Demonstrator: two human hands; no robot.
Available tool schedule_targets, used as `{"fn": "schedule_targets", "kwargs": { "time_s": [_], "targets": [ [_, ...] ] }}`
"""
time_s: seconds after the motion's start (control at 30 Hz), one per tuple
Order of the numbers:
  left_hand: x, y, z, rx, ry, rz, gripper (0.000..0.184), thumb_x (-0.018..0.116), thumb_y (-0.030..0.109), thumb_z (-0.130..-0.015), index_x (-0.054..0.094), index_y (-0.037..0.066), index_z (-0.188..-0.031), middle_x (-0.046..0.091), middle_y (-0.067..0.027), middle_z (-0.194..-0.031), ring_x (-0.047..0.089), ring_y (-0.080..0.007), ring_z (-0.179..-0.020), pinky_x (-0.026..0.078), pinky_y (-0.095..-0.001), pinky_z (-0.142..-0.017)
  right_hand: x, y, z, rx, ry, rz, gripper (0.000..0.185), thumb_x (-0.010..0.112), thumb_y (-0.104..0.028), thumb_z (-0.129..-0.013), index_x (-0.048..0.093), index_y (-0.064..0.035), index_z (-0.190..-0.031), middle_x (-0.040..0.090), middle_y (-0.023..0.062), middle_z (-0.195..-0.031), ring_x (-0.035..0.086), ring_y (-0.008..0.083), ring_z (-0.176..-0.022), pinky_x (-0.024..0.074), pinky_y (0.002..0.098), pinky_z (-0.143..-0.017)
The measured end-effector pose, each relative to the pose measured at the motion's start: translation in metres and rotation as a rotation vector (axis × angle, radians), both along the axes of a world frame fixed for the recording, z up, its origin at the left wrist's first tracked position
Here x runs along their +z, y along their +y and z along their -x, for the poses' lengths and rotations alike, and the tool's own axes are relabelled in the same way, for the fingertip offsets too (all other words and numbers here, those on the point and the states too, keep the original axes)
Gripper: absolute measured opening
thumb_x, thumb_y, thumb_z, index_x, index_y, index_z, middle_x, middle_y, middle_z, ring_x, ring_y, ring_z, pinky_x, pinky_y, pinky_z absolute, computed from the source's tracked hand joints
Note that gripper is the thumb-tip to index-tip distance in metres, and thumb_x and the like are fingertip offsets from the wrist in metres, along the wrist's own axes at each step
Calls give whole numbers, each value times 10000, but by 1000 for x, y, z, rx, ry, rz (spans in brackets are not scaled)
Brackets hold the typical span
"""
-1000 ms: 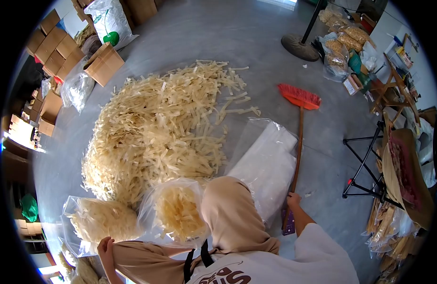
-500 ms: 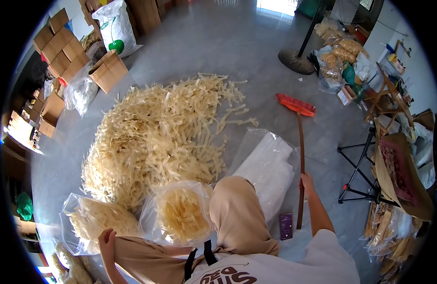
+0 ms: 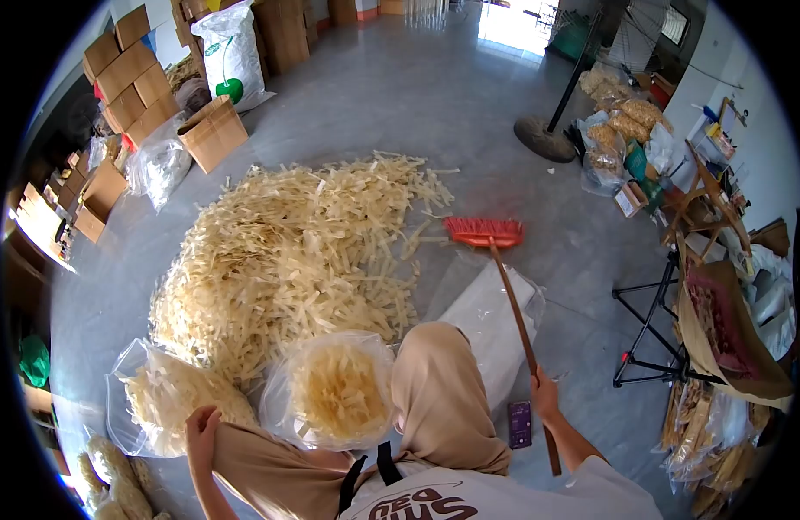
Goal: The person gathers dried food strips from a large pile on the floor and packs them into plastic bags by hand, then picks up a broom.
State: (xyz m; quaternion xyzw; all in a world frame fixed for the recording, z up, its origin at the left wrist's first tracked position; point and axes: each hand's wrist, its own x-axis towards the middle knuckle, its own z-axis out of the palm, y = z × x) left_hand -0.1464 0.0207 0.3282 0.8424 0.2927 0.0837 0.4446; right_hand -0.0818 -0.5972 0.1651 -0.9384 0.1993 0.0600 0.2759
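My right hand point(image 3: 545, 394) is closed round the wooden handle of a red broom point(image 3: 485, 232), whose head rests near the right edge of a large pile of pale yellow strips point(image 3: 287, 251). Resting on my knee at the lower left is my left hand point(image 3: 202, 428), its fingers curled, with what they hold, if anything, hidden. An open clear bag of strips point(image 3: 337, 386) stands between my legs, and another filled bag point(image 3: 179, 399) lies left of it. Flat white plastic bags point(image 3: 491, 321) lie under the broom handle. A purple phone-like object point(image 3: 520, 425) is beside my right hand.
Cardboard boxes point(image 3: 213, 134) and a white sack point(image 3: 231, 56) stand at the upper left. A round black stand base point(image 3: 545, 139) is at the upper right. On the right are filled bags point(image 3: 603, 156) and a black-legged folding chair point(image 3: 649, 325).
The broom head has swung left toward the strips, and its handle now slants. My right hand has moved slightly left and lower. My left hand stays at my knee.
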Motion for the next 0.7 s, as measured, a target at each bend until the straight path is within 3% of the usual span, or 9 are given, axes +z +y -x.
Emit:
{"fn": "schedule_targets", "kwargs": {
  "time_s": [0.13,0.23,0.3,0.33,0.47,0.53,0.7],
  "targets": [
    [7,-5,0,-15,15,-2,226,618,134,-776,607,-21,-940,626,-75,-823,567,-112,-738,454,-243,-681,2,15,30,109,-59,-154,360,492,-104,-842,475,-44,-1196,564,266,-806,546,420,-750,443,409,-617],
    [7,-6,0,1,22,-11,232,615,142,-779,606,-25,-940,627,-77,-820,569,-114,-738,455,-249,-685,23,25,44,295,-75,-180,346,495,-98,-844,487,-40,-1185,567,241,-742,575,362,-663,440,365,-583],
    [5,-7,0,15,-3,-5,228,613,142,-782,607,-26,-936,625,-73,-804,565,-111,-724,453,-246,-677,33,37,52,298,13,-416,352,481,-115,-862,473,-48,-1208,507,94,-612,460,106,-557,391,267,-531],
    [5,-7,2,17,-23,0,225,610,143,-784,608,-27,-932,622,-68,-787,560,-108,-710,450,-243,-668,36,43,54,308,-2,-444,351,474,-111,-862,474,-48,-1207,478,68,-611,406,88,-571,387,260,-532],
    [8,-9,5,40,-41,-5,218,612,142,-784,610,-27,-922,614,-51,-760,544,-97,-687,440,-231,-647,30,49,47,358,-34,-433,344,473,-113,-863,480,-44,-1200,490,80,-607,432,102,-562,394,267,-533],
    [8,-2,8,17,67,45,222,597,118,-801,578,-3,-986,626,-68,-860,565,-106,-781,442,-230,-721,23,50,35,401,-150,-404,355,496,-93,-850,480,-50,-1201,538,146,-636,521,177,-550,424,299,-541],
    [-4,5,11,61,32,23,207,631,144,-771,622,2,-923,609,-24,-754,530,-79,-684,432,-221,-636,6,57,-34,357,-222,-378,375,510,-98,-845,476,-69,-1218,559,107,-615,524,180,-523,431,307,-523]
  ]
}}
